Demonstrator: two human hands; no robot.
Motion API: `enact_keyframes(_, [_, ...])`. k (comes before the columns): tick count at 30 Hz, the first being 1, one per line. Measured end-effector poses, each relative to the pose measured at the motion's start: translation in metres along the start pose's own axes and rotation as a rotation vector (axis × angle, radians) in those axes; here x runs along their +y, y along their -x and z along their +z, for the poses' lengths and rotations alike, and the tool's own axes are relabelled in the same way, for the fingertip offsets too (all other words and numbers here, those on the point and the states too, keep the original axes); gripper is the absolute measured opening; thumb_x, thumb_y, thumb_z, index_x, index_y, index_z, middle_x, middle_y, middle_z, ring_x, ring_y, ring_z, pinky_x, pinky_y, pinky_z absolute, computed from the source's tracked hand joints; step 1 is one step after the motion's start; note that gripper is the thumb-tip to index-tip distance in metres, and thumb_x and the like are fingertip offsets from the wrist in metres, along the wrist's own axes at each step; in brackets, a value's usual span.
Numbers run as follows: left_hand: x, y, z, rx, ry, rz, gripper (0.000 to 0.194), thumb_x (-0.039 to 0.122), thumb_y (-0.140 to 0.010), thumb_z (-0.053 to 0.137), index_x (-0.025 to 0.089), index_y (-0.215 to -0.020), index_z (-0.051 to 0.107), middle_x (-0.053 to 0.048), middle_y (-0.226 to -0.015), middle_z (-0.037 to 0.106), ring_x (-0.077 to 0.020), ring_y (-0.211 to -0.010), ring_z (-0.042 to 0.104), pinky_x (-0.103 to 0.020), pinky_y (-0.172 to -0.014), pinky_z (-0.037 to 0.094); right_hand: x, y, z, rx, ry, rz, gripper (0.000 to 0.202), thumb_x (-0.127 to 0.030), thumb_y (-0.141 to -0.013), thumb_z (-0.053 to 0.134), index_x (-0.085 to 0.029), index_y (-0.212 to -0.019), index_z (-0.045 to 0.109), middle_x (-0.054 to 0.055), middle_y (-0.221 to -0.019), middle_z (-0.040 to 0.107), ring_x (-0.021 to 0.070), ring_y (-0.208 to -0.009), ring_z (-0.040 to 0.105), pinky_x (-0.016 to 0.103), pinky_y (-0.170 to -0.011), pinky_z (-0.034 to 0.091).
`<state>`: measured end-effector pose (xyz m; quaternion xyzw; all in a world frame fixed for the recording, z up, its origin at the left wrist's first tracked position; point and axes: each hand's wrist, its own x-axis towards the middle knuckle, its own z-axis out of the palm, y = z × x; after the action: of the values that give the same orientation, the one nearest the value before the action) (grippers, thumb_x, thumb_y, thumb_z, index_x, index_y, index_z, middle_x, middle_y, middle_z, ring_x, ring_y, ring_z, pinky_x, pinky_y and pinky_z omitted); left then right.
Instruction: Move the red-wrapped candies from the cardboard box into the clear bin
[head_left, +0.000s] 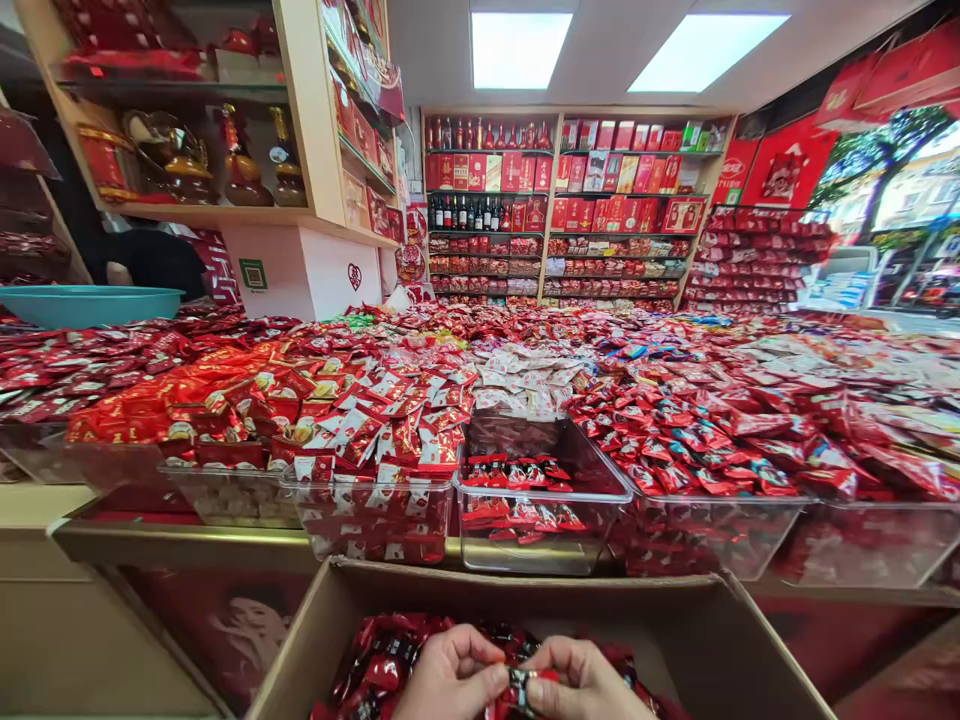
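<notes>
Both of my hands are at the bottom centre, over an open cardboard box (660,605) that holds red and black wrapped packets (386,665). Between them is one small red, black and white packet (520,688). My left hand (454,675) pinches its left side with thumb and fingers. The thumb and fingers of my right hand (581,680) are closed on its right side. Just beyond the box stands a clear plastic bin (540,550), partly filled with small red packets (517,515) lying in rows.
Clear bins heaped with red packets (375,430) line the counter edge (225,545) on both sides. A teal basin (90,305) stands at the left, with a person in dark clothing (157,262) behind it. Shelves (559,200) of boxes and bottles are at the back.
</notes>
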<state>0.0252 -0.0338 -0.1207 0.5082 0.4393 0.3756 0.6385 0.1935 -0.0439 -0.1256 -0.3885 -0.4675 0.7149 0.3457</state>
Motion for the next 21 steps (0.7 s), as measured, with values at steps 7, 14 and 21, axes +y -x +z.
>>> enact_keyframes(7, [0.027, 0.005, 0.007, 0.058, 0.080, 0.011, 0.031, 0.033, -0.065, 0.063, 0.013, -0.086, 0.054, 0.000, -0.067, 0.059, -0.0089, -0.057, 0.049, -0.020, -0.054, 0.037, -0.034, 0.010, 0.013, 0.167, -0.014, -0.050, 0.037, -0.043, -0.060, 0.061, -0.013, -0.074, 0.044, -0.001, -0.058, 0.055, 0.0105, -0.049, 0.054, 0.019, -0.043, 0.036])
enact_keyframes(14, [0.031, 0.009, 0.008, 0.007, 0.072, -0.150, 0.023, 0.033, -0.065, 0.062, 0.013, -0.075, 0.056, 0.003, -0.060, 0.056, -0.0113, -0.057, 0.054, -0.023, -0.055, 0.042, -0.030, 0.013, 0.009, 0.138, -0.026, -0.054, 0.031, -0.042, -0.066, 0.056, -0.013, -0.071, 0.045, -0.002, -0.056, 0.053, 0.0073, -0.048, 0.048, 0.018, -0.044, 0.035])
enact_keyframes(21, [0.025, 0.007, 0.007, -0.067, -0.020, -0.034, 0.028, 0.034, -0.065, 0.063, 0.013, -0.081, 0.054, 0.002, -0.063, 0.057, -0.0101, -0.058, 0.049, -0.021, -0.055, 0.038, -0.036, 0.014, 0.007, 0.152, 0.198, -0.120, 0.027, -0.038, -0.068, 0.056, -0.012, -0.073, 0.054, -0.004, -0.052, 0.046, 0.0036, -0.044, 0.038, 0.016, -0.041, 0.029])
